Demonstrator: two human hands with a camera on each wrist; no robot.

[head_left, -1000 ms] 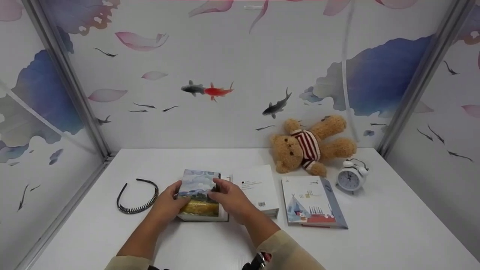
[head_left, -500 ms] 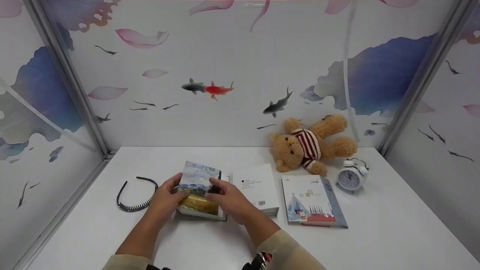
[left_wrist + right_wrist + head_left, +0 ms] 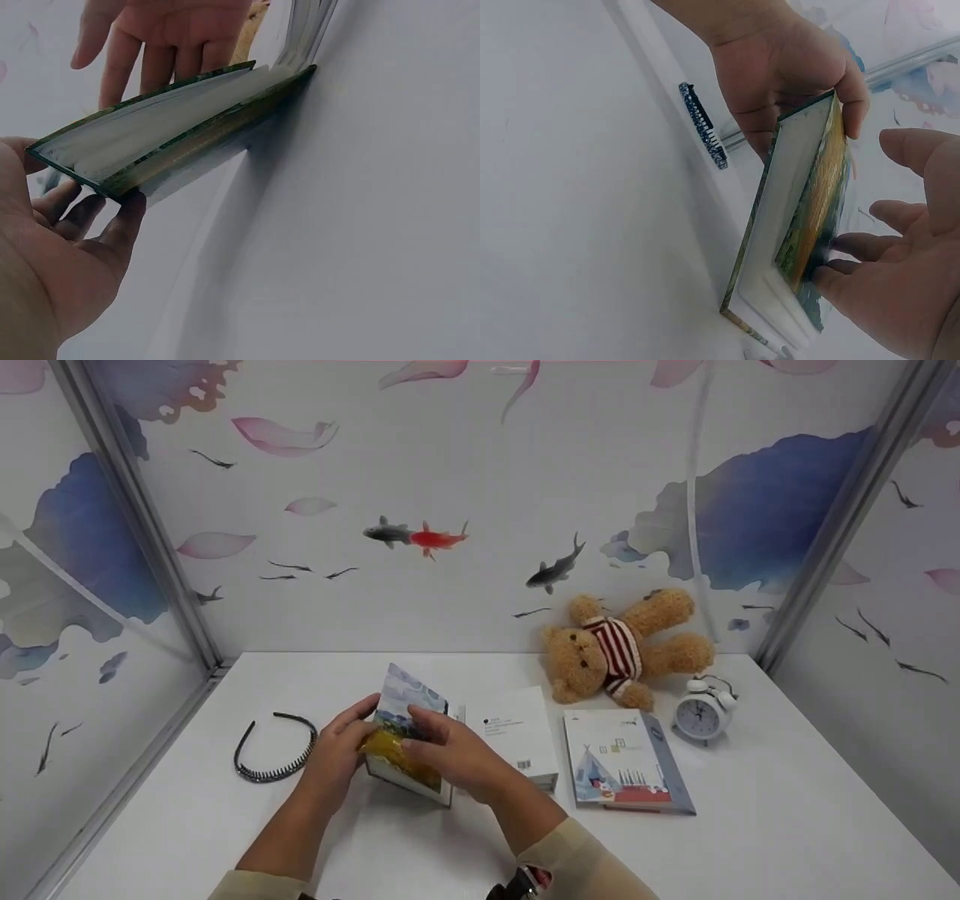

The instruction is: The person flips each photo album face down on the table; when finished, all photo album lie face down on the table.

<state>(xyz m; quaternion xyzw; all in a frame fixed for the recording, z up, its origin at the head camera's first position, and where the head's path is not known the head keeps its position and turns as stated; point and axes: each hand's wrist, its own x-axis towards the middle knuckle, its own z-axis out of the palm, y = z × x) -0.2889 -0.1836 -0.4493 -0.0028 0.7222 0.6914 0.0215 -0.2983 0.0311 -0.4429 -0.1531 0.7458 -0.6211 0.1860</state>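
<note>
A small hardcover book with a landscape painting on its cover (image 3: 409, 690) is held tilted at the table's middle, its lower edge close to the tabletop. My left hand (image 3: 337, 750) grips its left side, thumb on the front and fingers behind. In the left wrist view, the covers of the book (image 3: 180, 124) stand a little apart, showing the white pages. My right hand (image 3: 465, 754) lies against the right part of the front cover. The right wrist view has that right hand (image 3: 907, 277) with fingertips touching the cover and the thumb away from it.
A white book (image 3: 510, 742) lies just right of the hands, beside a book with a tent drawing (image 3: 619, 761). Behind them are a teddy bear (image 3: 619, 649) and a white alarm clock (image 3: 699, 716). A black toothed headband (image 3: 266, 778) lies left.
The painted book has been tilted up, its top edge rising and its face turning to the right. My left hand has gone up slightly with it; the right hand has shifted left across the cover.
</note>
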